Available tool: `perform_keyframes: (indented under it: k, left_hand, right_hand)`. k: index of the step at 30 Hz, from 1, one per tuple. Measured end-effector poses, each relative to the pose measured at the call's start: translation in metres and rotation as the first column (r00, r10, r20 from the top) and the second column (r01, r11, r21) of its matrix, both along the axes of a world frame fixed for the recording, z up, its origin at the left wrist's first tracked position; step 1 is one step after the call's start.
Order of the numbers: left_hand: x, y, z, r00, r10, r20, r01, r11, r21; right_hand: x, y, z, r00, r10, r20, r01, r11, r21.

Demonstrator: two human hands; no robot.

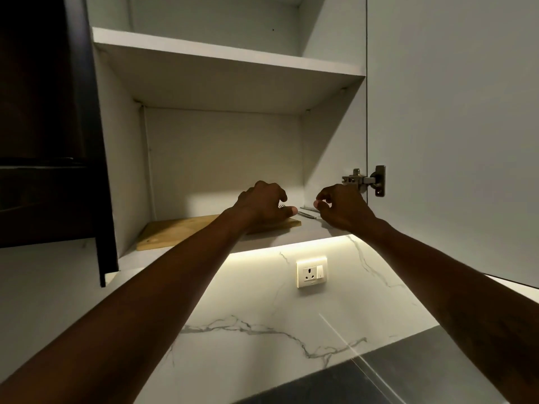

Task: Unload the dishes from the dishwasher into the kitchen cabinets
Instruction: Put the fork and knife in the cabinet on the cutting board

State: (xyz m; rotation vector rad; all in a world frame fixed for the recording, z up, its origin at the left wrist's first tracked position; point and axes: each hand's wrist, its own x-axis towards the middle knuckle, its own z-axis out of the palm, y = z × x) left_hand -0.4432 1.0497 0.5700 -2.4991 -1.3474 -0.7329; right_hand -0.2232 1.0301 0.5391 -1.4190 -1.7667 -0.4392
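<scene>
Both hands reach into the lower shelf (309, 228) of an open white wall cabinet. My left hand (262, 204) lies on the right end of a wooden cutting board (178, 230) with its fingers curled over a metal fork (281, 205). The fork's tines show between the fingers and the thumb. Thin metal cutlery handles (308, 213) lie on the shelf between the two hands. My right hand (339, 207) hovers just right of them, fingers loosely curled, thumb close to the forefinger, with nothing visible in it.
An upper shelf (227, 58) sits above. The cabinet's right door (452, 141) stands open on a metal hinge (364, 180) by my right hand. A dark cabinet (43, 126) is at the left. Below are a marble backsplash with a socket (311, 272) and a dark countertop (408, 371).
</scene>
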Motion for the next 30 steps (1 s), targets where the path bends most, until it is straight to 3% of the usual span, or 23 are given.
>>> perform_keyframes:
  k: [17, 30]
  left_hand:
    - [0.016, -0.142, -0.03, 0.996, 0.091, -0.005, -0.091, 0.995, -0.033]
    - [0.047, -0.208, -0.042, 0.996, -0.065, -0.069, 0.062, 0.997, -0.041]
  right_hand:
    - [0.006, -0.132, -0.034, 0.998, -0.002, -0.065, 0.001, 1.0, -0.014]
    - [0.029, -0.243, -0.042, 0.988, -0.139, -0.065, 0.14, 0.99, 0.004]
